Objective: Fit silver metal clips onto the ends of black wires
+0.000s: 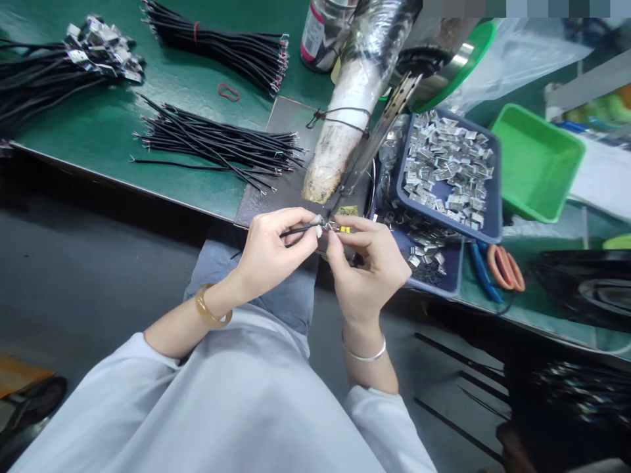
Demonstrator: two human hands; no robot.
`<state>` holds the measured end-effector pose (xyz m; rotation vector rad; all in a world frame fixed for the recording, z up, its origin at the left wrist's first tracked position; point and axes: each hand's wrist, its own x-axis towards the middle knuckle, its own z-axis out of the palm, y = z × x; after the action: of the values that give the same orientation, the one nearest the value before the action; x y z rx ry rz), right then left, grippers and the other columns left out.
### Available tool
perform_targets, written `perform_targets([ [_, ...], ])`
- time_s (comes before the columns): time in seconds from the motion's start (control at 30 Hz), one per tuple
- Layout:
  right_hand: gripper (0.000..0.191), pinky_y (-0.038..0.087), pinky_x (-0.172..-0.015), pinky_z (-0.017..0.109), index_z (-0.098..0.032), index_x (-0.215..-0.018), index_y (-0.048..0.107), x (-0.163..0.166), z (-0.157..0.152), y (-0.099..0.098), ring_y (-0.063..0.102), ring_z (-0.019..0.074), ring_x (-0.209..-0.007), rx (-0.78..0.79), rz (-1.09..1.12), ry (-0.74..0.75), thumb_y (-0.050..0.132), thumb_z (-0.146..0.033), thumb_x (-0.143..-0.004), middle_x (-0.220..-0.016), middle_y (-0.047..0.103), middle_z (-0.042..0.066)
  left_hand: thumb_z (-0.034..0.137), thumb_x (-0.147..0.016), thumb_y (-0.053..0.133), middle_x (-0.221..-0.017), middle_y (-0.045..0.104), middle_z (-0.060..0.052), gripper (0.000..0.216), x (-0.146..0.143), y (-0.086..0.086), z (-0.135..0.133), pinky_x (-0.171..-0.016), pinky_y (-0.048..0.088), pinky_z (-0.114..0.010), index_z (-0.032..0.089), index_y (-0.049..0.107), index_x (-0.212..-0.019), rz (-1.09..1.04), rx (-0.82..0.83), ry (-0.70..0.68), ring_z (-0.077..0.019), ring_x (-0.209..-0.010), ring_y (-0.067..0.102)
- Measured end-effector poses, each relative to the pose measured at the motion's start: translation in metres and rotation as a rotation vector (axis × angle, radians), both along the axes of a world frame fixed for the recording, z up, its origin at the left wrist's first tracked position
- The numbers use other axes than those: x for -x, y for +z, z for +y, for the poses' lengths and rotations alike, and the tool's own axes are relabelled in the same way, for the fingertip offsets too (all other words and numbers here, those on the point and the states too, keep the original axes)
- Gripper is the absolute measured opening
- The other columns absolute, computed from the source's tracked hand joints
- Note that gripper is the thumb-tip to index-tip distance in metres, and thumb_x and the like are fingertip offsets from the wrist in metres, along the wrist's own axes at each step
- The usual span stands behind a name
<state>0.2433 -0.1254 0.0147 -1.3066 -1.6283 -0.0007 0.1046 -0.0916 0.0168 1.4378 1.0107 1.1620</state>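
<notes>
My left hand (279,246) is closed, pinching a black cable (294,230) near its end, with whitish wraps on the thumb and a fingertip. Facing it, my right hand (365,256) is closed too, thumb and fingers pinched at the thin wire ends (329,227) of that cable. Whether a small metal part sits between those fingertips is too fine to make out. Both hands are at the table's front edge, just below a wrapped tube (340,125) that slants down toward them. A pile of cut black cables (221,146) lies to the left.
Right of the tube, a blue tray (497,197) holds many small metal connector shells (444,164), stacked over another blue tray (456,276). A green bin (535,161) and orange-handled pliers (505,268) lie farther right. Bundled cables (221,46) and cables with metal ends (101,52) rest at back left.
</notes>
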Motion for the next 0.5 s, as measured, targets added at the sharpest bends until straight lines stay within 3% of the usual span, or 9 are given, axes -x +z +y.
perform_targets([
  [0.27, 0.014, 0.057, -0.075, 0.028, -0.022, -0.083, 0.064, 0.0019, 0.0049, 0.0007, 0.071, 0.0142, -0.088, -0.032, 0.029, 0.004, 0.071, -0.01, -0.085, -0.093, 0.074, 0.0, 0.015, -0.082, 0.058, -0.075, 0.068, -0.002, 0.011, -0.0021, 0.0032, 0.0001, -0.054, 0.045, -0.013, 0.012, 0.069, -0.081, 0.035, -0.116, 0.049, -0.0062, -0.06, 0.056],
  [0.5, 0.015, 0.057, -0.074, 0.028, -0.021, -0.081, 0.061, 0.0013, 0.0021, -0.0016, 0.073, 0.0148, -0.088, -0.027, 0.002, 0.011, 0.07, -0.01, -0.085, -0.092, 0.075, 0.001, 0.015, -0.084, 0.057, -0.063, 0.059, 0.002, 0.012, -0.0021, -0.0016, -0.0032, -0.052, 0.041, -0.014, 0.012, 0.068, -0.082, 0.092, -0.107, 0.047, -0.0055, -0.054, 0.05],
])
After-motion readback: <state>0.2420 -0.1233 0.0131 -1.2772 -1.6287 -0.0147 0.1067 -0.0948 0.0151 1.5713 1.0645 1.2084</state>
